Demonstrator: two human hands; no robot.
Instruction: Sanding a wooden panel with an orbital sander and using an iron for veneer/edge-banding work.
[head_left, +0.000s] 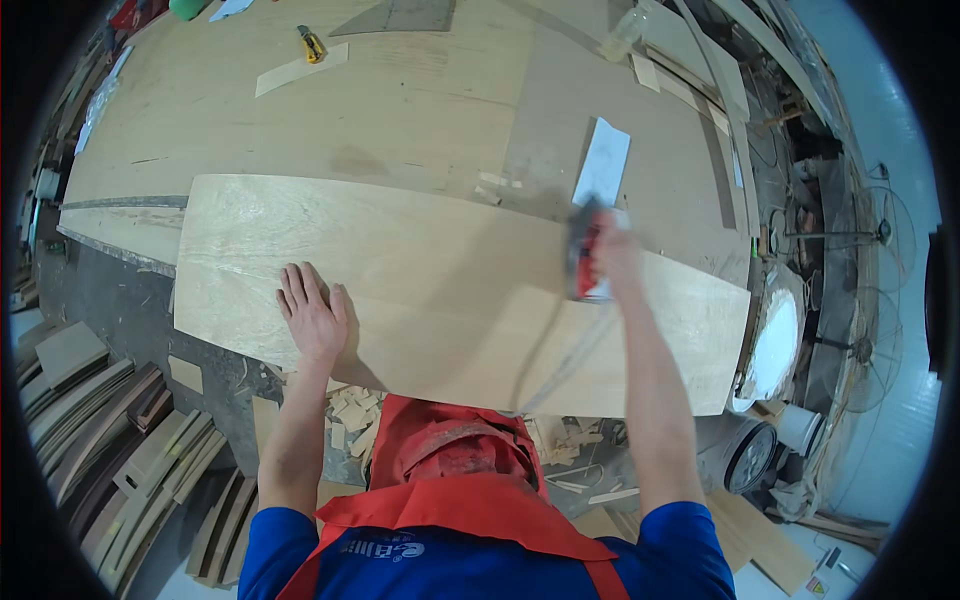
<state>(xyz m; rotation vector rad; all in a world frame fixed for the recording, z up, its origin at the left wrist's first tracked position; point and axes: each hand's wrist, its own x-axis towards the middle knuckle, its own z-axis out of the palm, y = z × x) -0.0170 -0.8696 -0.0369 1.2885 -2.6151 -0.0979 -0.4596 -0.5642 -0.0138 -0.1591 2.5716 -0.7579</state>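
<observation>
A long, pale plywood board (430, 270) lies across the worktable, its near edge jutting out toward my red apron. My left hand (315, 315) rests flat on the left part of the board with its fingers spread. On the right part, my right hand (617, 262) grips a red and dark handheld sander (582, 250), smeared by motion. Its underside is hidden. A pale cord or hose streaks, blurred, from the sander toward my body.
Beyond the sander lies a pale sheet (603, 160). A yellow utility knife (312, 45) sits by a wood strip (300, 70) at the far left. Stacked wooden pieces (150, 470) stand on the floor at left. Wood scraps (355, 412) lie below the board, a round bin (750, 455) at right.
</observation>
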